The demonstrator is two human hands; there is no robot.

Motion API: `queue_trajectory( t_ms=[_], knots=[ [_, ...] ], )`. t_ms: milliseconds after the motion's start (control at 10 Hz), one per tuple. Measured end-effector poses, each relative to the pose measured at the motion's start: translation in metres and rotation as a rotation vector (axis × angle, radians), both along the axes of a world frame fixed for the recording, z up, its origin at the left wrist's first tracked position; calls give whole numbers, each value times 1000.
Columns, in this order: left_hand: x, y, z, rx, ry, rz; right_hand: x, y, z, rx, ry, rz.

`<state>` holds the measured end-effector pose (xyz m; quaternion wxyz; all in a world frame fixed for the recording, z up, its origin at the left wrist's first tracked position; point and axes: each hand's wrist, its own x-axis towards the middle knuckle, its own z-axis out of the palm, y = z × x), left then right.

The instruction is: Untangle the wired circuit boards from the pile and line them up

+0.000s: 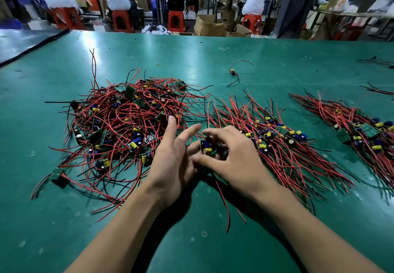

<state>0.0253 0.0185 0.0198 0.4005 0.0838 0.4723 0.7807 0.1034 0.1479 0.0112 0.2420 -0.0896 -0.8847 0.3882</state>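
A tangled pile [123, 123] of small green circuit boards with red and black wires lies on the green table at the left. To its right lies a lined-up row of boards [277, 140], wires fanned out both ways. A second row [362, 132] sits at the far right. My right hand [232, 155] pinches one circuit board [206, 146] with blue and yellow capacitors, just left of the first row; its red wires trail toward me. My left hand [172, 162] is beside it, fingers spread, holding nothing.
A single wired board [232, 72] lies alone farther back on the green table [191, 240], near a small yellow rubber band [158, 64]. Loose black and red wires lie at the far right edge. Behind the table are seated people, red stools and cardboard boxes.
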Motion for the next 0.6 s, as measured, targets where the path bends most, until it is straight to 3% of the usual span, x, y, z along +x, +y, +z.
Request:
queue_trajectory(
  t_ms=[100, 200, 400, 500, 600],
  knots=[
    [1, 0, -3, 16, -14, 0, -1, 0, 0, 73, 46, -10],
    [-1, 1, -4, -13, 11, 40, 0, 16, 6, 99, 121, -170],
    [-2, 3, -11, -96, 109, 90, 4, 49, 8, 349, -46, -447],
    [-3, 4, -12, -92, 108, 113, 5, 46, 10, 327, -56, -441],
    [-2, 5, -11, -96, 102, 141, 5, 36, 23, 25, 232, -338]
  ],
)
